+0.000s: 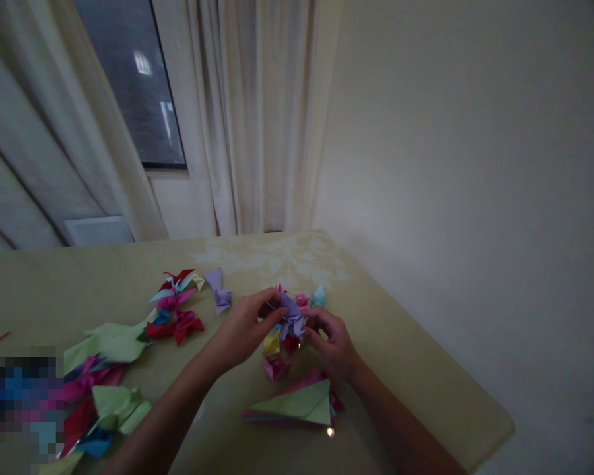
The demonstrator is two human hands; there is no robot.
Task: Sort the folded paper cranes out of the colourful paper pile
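Observation:
Between my two hands is a purple folded-paper piece (pixel 292 318), held above the table. My left hand (pixel 250 323) pinches its upper left side with thumb and fingers. On its right edge, my right hand (pixel 330 336) closes thumb and fingertips. Small folded pieces lie around and below it: a yellow one (pixel 272 342), a pink one (pixel 276 367) and a light blue one (pixel 318 296). Nearer to me is a stack of folded paper triangles (pixel 297 404), light green on top. Left of my left hand stands another purple folded piece (pixel 220 291).
The pale patterned table (pixel 376 316) meets a bare wall (pixel 450 165) on the right. Several coloured origami pieces (pixel 175 310) cluster left of centre, with larger light green ones (pixel 116 340) nearer. Curtains (pixel 267 119) and a dark window (pixel 138 86) are behind.

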